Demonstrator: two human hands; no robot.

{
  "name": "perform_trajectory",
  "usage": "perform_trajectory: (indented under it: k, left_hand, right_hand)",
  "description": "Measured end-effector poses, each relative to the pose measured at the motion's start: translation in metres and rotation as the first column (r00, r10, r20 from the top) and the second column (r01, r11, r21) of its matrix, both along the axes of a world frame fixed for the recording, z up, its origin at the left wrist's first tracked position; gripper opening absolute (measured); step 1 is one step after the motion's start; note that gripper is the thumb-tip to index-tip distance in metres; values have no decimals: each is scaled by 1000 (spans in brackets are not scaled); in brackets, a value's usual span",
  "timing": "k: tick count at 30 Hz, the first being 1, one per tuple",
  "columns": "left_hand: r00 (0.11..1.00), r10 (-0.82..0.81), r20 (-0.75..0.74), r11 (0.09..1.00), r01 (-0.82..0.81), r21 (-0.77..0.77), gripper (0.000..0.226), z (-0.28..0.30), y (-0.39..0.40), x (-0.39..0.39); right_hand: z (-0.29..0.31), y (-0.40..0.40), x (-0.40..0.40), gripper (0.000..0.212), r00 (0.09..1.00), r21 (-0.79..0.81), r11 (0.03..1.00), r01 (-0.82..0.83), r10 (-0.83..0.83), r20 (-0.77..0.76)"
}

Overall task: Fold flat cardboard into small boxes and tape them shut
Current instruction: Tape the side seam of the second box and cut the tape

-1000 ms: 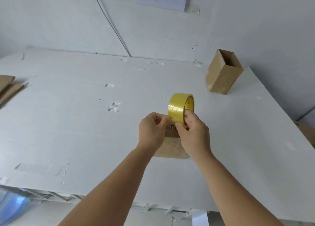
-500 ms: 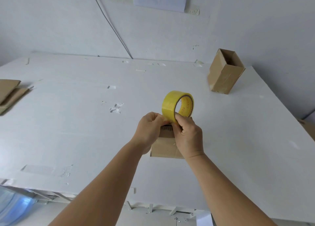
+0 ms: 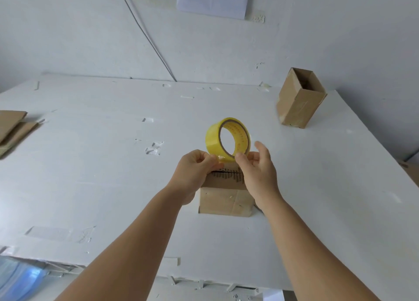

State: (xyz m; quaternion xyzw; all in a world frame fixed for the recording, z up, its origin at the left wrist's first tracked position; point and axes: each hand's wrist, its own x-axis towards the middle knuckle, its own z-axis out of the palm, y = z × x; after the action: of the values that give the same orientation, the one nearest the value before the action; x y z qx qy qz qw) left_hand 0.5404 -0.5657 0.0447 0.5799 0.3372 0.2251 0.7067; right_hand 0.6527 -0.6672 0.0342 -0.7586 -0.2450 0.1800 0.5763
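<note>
A yellow roll of tape [image 3: 214, 139] is held upright in the air over the middle of the white table [image 3: 90, 164]. My left hand [image 3: 192, 171] pinches the roll's lower left edge, where a bit of tape end shows. My right hand [image 3: 258, 171] grips the lower right edge with thumb and fingers, the other fingers spread. Right below the hands stands a small folded cardboard box [image 3: 225, 199], its top flaps closed. The hands hide part of its top.
A second cardboard box [image 3: 297, 103] with an open top stands tilted at the table's far right. Flat cardboard sheets [image 3: 13, 126] lie at the left edge. Scraps of old tape [image 3: 154, 147] stick to the tabletop. A cable [image 3: 145, 33] runs down the wall behind.
The roll has turned so its open core faces me more. My right hand's fingers have spread, and both hands rose slightly above the small box.
</note>
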Motion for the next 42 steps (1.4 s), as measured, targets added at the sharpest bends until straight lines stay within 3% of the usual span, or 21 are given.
perform_trajectory:
  k: [2,5,10,14,18,23,27,30,35,42]
  left_hand:
    - [999,-40,-4,999,40,-1,13,2,1,-2]
    - [997,-72,4,997,73,-16,14,4,3,-5]
    - [992,-122,10,992,123,-31,18,9,12,-7]
    - [966,-171,-193,983,181,33,17,17,31,-13]
    - [949,-114,-293,983,150,102,14,19,46,-18]
    - [973,-113,-203,993,103,-58,14,10,47,-20]
    - [991,-74,-110,986,56,-159,20,-2,44,-21]
    - [997,-58,-55,969,43,-242,7,-11,47,-26]
    - [994,-106,-29,955,93,-281,18,-22,50,-32]
    - [994,-109,-29,946,95,-309,7,-32,53,-31]
  right_hand:
    - [5,3,1,22,999,7,1000,26,-25,-41]
    - [10,8,3,31,991,43,996,82,-77,-108]
    - [3,13,3,30,990,-15,992,128,-128,-64]
    - [-2,13,3,22,997,-83,994,65,-61,56]
    - [-4,14,1,16,985,-55,987,154,-149,84]
    - [-7,9,-3,17,981,1,986,168,-168,96]
    - [-12,11,-7,17,983,-143,989,48,-22,181]
    - [-11,14,-7,11,976,-149,987,60,-27,215]
    - [-7,15,-4,10,976,28,982,185,-187,110]
    - [-13,12,-10,16,982,-9,992,129,-127,142]
